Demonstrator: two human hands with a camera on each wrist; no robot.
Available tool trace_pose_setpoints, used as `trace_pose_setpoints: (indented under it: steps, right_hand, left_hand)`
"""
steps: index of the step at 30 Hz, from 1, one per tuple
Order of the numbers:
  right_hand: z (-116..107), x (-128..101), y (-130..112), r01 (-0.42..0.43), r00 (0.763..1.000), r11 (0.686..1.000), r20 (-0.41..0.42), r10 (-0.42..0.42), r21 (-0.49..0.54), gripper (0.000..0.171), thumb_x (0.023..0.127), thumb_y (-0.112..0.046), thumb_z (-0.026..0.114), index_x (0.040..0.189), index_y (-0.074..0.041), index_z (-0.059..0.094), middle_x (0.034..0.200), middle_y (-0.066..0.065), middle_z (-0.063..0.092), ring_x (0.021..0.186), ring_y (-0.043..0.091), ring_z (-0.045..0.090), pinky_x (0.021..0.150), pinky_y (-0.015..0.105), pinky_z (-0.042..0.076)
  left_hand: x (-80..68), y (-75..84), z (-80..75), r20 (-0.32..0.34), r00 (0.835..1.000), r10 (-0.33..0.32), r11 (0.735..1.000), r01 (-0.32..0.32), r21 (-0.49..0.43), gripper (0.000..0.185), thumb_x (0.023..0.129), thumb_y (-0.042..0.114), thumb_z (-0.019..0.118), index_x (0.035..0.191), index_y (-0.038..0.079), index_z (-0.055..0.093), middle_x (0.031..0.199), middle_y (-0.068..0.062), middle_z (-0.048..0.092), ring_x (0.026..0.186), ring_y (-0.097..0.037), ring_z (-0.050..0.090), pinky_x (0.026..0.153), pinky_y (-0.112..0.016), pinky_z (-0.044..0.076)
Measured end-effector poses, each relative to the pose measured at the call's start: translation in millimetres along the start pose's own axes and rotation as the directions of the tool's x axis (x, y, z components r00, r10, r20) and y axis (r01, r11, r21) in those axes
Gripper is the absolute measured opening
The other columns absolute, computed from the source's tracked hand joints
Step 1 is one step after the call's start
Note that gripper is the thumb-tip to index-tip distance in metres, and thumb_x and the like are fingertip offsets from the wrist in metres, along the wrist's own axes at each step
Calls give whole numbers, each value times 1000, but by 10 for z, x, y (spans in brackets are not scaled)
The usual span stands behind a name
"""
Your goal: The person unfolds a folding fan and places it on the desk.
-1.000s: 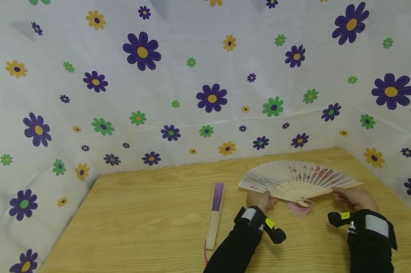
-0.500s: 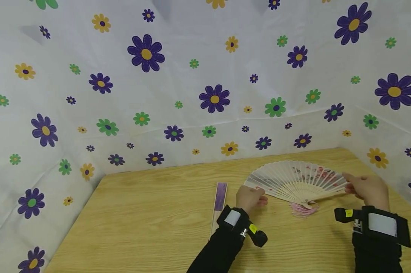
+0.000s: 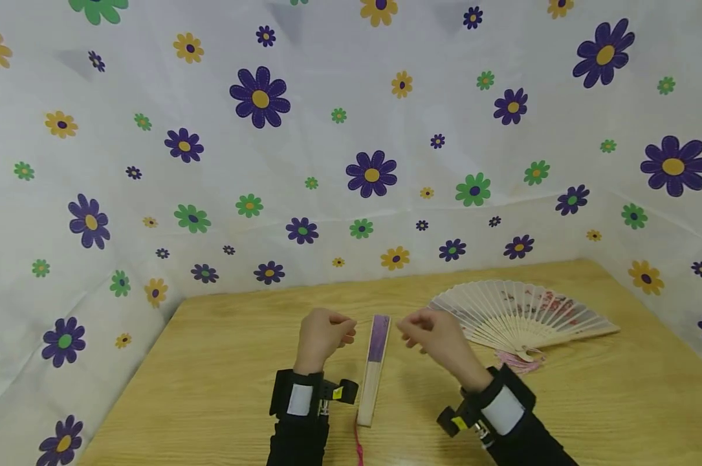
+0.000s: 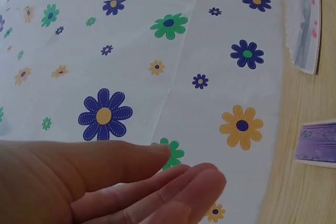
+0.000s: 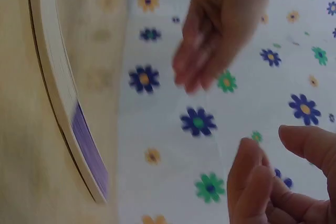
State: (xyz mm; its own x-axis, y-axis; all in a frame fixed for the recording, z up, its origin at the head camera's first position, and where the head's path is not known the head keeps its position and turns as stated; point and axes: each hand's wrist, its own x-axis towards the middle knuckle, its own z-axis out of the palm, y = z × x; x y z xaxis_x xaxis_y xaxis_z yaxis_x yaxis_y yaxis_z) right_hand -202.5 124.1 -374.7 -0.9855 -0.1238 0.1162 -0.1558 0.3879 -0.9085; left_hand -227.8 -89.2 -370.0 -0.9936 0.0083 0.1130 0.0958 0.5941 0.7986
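Note:
A folded hand fan (image 3: 374, 366) with purple cloth and pale wooden ribs lies on the table, its red cord trailing toward me. My left hand (image 3: 320, 338) hovers just left of it, fingers loosely bent and holding nothing. On its other side hovers my right hand (image 3: 439, 340), thumb and fingers apart, also holding nothing. Both hands appear clear of the fan; the right wrist view shows the folded fan (image 5: 58, 77) apart from the fingers. Farther right lies a spread white fan (image 3: 522, 317) with red blossoms, its left edge partly covered by my right hand.
The wooden table (image 3: 222, 375) carries both fans. A pink tassel (image 3: 519, 362) lies at the spread fan's pivot. A white sheet (image 3: 327, 142) printed with flowers stands along the back and both sides of the table.
Both hands have left the spread fan, which stays spread on the table. They have moved left, one to each side of the folded fan.

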Motion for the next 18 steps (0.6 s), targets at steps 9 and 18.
trace_pose_setpoints:
  steps: [9, 18]
  right_hand:
    - [655, -32, 176, 50, 978, 966, 208, 4, -254, 26, 90, -22, 78, 76, -1, 70, 66, -1, 58, 59, 10, 48, 53, 22, 37]
    - [939, -13, 39, 9, 985, 818, 146, 91, -575, 51, 86, -27, 82, 51, -10, 49, 49, -6, 37, 43, 7, 36, 43, 19, 24]
  left_hand:
    - [-58, -20, -119, 49, 995, -85, 995, 83, 49, 20, 95, 10, 70, 96, -8, 78, 79, -18, 77, 73, -31, 76, 65, -32, 63]
    - [-104, 38, -260, 16, 998, -54, 999, 53, 7, 27, 98, 18, 69, 101, -8, 77, 81, -18, 77, 65, -19, 73, 65, -31, 62]
